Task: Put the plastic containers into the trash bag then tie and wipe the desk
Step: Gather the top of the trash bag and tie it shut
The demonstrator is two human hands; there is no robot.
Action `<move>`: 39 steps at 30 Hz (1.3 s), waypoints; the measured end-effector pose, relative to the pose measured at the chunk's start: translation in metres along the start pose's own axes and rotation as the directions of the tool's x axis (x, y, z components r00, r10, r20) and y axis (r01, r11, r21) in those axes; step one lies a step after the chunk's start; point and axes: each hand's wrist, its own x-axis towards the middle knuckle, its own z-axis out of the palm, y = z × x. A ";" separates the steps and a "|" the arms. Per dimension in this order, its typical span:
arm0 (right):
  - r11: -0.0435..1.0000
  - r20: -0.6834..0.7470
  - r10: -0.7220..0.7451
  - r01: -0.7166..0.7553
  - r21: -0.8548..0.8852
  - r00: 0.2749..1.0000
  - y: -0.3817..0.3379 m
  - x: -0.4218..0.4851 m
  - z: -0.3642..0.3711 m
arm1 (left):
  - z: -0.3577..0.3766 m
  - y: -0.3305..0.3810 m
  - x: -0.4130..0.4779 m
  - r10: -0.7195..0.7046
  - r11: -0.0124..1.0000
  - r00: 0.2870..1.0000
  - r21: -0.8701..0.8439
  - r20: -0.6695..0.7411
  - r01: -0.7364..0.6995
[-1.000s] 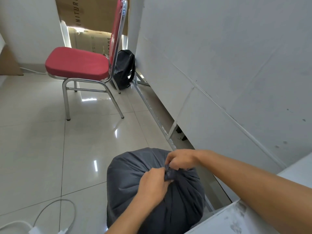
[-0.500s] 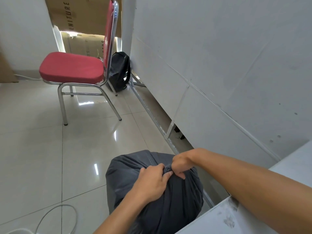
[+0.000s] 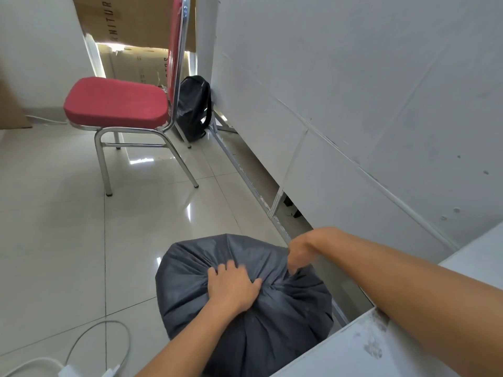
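Head view: left hand (image 3: 234, 288) bunches the trash bag (image 3: 285, 317) neck, right hand (image 3: 300, 255) pinches a flap beside it; best pull snug, gathers tight.

You see one dark bag (image 3: 245, 308) on the floor, with two hands on it: one left hand (image 3: 231, 288) and one right hand (image 3: 300, 253). You can count one red chair (image 3: 117, 104), one black backpack (image 3: 193, 107), one white cable (image 3: 89, 346), and one corner of a white worktop (image 3: 381, 346). Two cardboard boxes (image 3: 136, 17) stand behind the chair.
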 end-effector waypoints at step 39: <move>0.590 -0.766 0.297 0.522 0.616 0.570 0.011 -0.280 0.086 | -0.201 0.043 -0.199 0.428 0.758 0.852 -0.394 -0.302 -0.521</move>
